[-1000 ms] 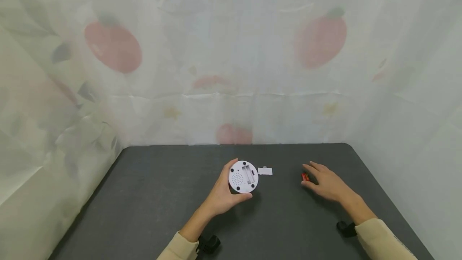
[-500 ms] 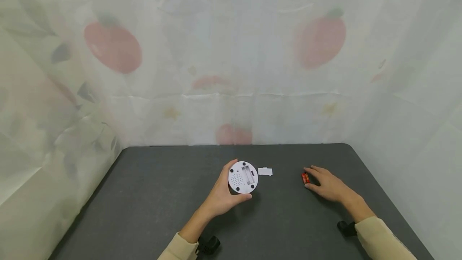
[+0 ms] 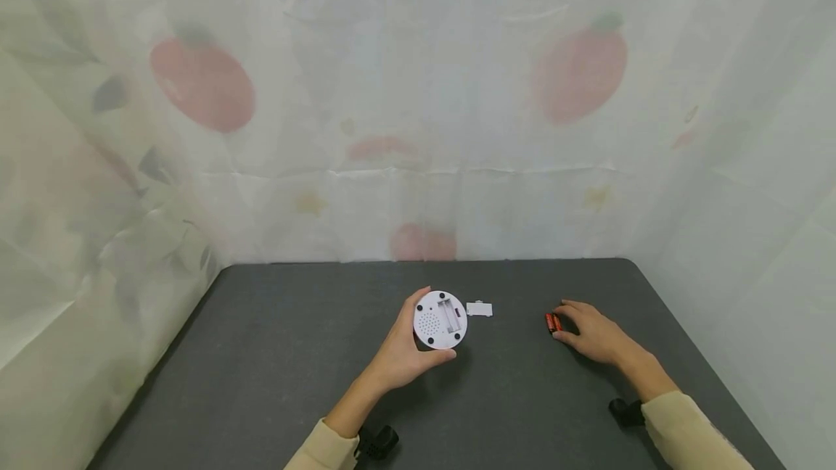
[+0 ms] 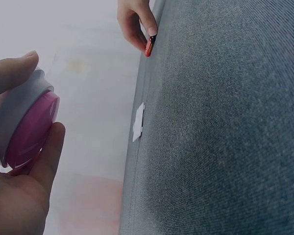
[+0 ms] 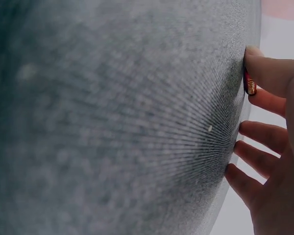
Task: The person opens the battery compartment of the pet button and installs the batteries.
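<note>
White round device (image 3: 428, 323) up off the desk (image 3: 294, 361), left of the red batteries (image 3: 553, 323). Its flat side, with open battery compartment (image 3: 450, 315), dotted holes and four dark feet, faces the head camera; pink on the other side, per left wrist view. Left hand (image 3: 401, 355) grips it by the rim, thumb one side, fingers the other. White cover (image 3: 480, 309) lies on the desk, between device and batteries as seen from the head. Batteries are side by side on the right part of the desk. Right hand (image 3: 593, 334) pinches there, thumb and index finger narrow at the battery ends, other fingers spread; can't tell whether one or both are in the pinch. Black wrist cameras (image 3: 380, 444) on both wrists, light beige sleeves (image 3: 692, 432). Behind the desk: pale sheet (image 3: 418, 93) with faded red fruit prints.
</note>
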Demonstrator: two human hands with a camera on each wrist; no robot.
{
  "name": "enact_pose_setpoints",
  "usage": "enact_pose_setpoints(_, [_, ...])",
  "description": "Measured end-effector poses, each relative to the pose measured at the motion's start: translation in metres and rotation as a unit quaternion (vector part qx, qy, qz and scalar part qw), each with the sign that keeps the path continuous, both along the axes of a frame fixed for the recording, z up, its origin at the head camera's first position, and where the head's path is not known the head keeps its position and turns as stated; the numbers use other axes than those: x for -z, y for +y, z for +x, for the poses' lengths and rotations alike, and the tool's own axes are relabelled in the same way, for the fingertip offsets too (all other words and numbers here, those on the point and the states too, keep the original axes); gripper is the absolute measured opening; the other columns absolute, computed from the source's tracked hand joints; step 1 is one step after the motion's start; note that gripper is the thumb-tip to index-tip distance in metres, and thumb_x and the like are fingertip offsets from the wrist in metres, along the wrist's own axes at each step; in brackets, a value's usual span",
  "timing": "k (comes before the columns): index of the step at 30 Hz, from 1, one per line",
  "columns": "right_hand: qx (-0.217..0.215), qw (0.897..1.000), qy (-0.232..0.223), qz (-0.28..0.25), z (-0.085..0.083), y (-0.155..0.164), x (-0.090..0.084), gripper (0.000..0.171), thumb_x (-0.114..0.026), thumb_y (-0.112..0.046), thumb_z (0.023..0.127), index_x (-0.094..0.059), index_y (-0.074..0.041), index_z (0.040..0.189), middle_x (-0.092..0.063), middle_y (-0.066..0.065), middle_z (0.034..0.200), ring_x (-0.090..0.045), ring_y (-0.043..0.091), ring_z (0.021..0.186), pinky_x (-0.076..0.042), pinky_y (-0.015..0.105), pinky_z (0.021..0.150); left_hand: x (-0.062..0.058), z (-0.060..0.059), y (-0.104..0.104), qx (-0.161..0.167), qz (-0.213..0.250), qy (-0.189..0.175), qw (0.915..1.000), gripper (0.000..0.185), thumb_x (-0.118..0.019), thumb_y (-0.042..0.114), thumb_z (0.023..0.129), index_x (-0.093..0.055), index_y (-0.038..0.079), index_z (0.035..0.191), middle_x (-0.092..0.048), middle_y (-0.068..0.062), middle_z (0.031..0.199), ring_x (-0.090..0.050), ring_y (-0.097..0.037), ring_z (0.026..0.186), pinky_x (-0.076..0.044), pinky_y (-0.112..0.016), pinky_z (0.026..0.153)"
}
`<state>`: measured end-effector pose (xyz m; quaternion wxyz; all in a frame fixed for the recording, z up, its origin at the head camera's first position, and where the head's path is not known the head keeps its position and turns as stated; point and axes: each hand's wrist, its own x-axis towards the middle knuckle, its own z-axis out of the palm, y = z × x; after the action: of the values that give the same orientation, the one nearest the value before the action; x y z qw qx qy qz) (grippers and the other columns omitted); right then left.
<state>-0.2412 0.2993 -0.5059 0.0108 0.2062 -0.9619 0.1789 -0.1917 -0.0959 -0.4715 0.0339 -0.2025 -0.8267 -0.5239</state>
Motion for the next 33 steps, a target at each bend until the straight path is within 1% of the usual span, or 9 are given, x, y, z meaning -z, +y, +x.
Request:
enact_pose_setpoints(5, [0.002, 1.000, 0.000, -0.017, 0.000, 0.001, 0.001, 0.048, -0.073, -0.029, 0.096, -0.061, 0.002, 0.130, -0.053, 0.030, 0.139, -0.048, 0.051, 0.128, -0.041, 0.064, 0.098, 0.000, 0.000, 0.000, 0.000, -0.001, 0.001, 1.0000, 0.107, -0.092, 0.033, 0.074, -0.024, 0.034, 0.158, -0.045, 0.000, 0.144, -0.050, -0.020, 0.123, -0.040, -0.048, 0.100])
enact_pose_setpoints(8, [0.007, 1.000, -0.007, -0.027, 0.001, 0.001, 0.001, 0.049, -0.074, -0.030, 0.095, -0.060, 0.002, 0.129, -0.058, 0.026, 0.132, -0.054, 0.048, 0.123, -0.044, 0.062, 0.095, 0.001, 0.000, 0.000, -0.001, -0.004, -0.001, 1.0000, 0.107, -0.091, 0.034, 0.075, -0.024, 0.035, 0.157, -0.045, 0.000, 0.144, -0.050, -0.019, 0.121, -0.040, -0.048, 0.099])
enact_pose_setpoints(12, [0.016, 0.998, -0.027, -0.063, 0.001, 0.001, -0.004, 0.048, -0.074, -0.027, 0.095, -0.058, 0.001, 0.131, -0.064, 0.019, 0.123, -0.061, 0.041, 0.114, -0.049, 0.057, 0.089, 0.001, 0.001, 0.000, -0.002, 0.000, -0.004, 1.0000, 0.106, -0.092, 0.035, 0.075, -0.025, 0.036, 0.157, -0.045, 0.001, 0.143, -0.050, -0.018, 0.121, -0.040, -0.048, 0.099])
enact_pose_setpoints(16, [0.018, 0.993, -0.048, -0.105, 0.000, -0.002, -0.009, 0.046, -0.074, -0.019, 0.094, -0.055, 0.000, 0.132, -0.068, 0.006, 0.107, -0.066, 0.025, 0.095, -0.053, 0.044, 0.078, 0.002, 0.000, 0.000, -0.002, -0.003, -0.006, 1.0000, 0.106, -0.092, 0.034, 0.074, -0.024, 0.037, 0.157, -0.045, 0.002, 0.143, -0.050, -0.018, 0.122, -0.040, -0.048, 0.100])
enact_pose_setpoints(19, [0.018, 0.990, -0.051, -0.133, 0.001, -0.004, -0.012, 0.044, -0.075, -0.015, 0.094, -0.056, 0.001, 0.130, -0.064, -0.002, 0.092, -0.060, 0.012, 0.076, -0.049, 0.034, 0.067, 0.002, 0.000, 0.000, -0.004, -0.009, -0.009, 0.9999, 0.107, -0.092, 0.033, 0.074, -0.024, 0.037, 0.157, -0.044, 0.003, 0.144, -0.049, -0.018, 0.123, -0.039, -0.048, 0.101])
enact_pose_setpoints(21, [0.014, 0.988, -0.049, -0.148, 0.003, -0.005, -0.014, 0.043, -0.075, -0.015, 0.094, -0.057, 0.001, 0.129, -0.062, -0.003, 0.086, -0.055, 0.009, 0.069, -0.046, 0.031, 0.062, 0.002, 0.000, 0.000, -0.005, -0.009, -0.010, 0.9999, 0.107, -0.092, 0.033, 0.074, -0.024, 0.037, 0.157, -0.044, 0.003, 0.144, -0.049, -0.018, 0.124, -0.039, -0.048, 0.101])
enact_pose_setpoints(23, [0.013, 0.985, -0.049, -0.164, 0.003, -0.007, -0.015, 0.041, -0.075, -0.015, 0.094, -0.058, 0.001, 0.128, -0.062, -0.003, 0.084, -0.054, 0.008, 0.066, -0.045, 0.030, 0.060, 0.002, 0.001, 0.000, -0.004, -0.007, -0.007, 0.9999, 0.107, -0.092, 0.033, 0.074, -0.024, 0.036, 0.157, -0.044, 0.002, 0.145, -0.049, -0.019, 0.124, -0.039, -0.049, 0.100])
enact_pose_setpoints(27, [0.008, 0.981, -0.051, -0.187, 0.004, -0.010, -0.016, 0.040, -0.074, -0.018, 0.095, -0.059, 0.000, 0.126, -0.064, -0.003, 0.085, -0.056, 0.008, 0.067, -0.046, 0.030, 0.060, 0.002, 0.001, 0.000, 0.000, -0.002, -0.004, 1.0000, 0.107, -0.092, 0.033, 0.074, -0.024, 0.034, 0.158, -0.044, 0.000, 0.145, -0.049, -0.020, 0.123, -0.040, -0.050, 0.099])
enact_pose_setpoints(33, [-0.002, 0.972, -0.059, -0.226, 0.005, -0.017, -0.017, 0.038, -0.074, -0.020, 0.095, -0.060, -0.001, 0.125, -0.066, -0.002, 0.087, -0.060, 0.016, 0.069, -0.048, 0.031, 0.059, 0.003, 0.001, 0.000, 0.000, -0.003, -0.008, 1.0000, 0.107, -0.092, 0.032, 0.074, -0.024, 0.035, 0.157, -0.044, 0.002, 0.144, -0.050, -0.019, 0.122, -0.040, -0.047, 0.100])
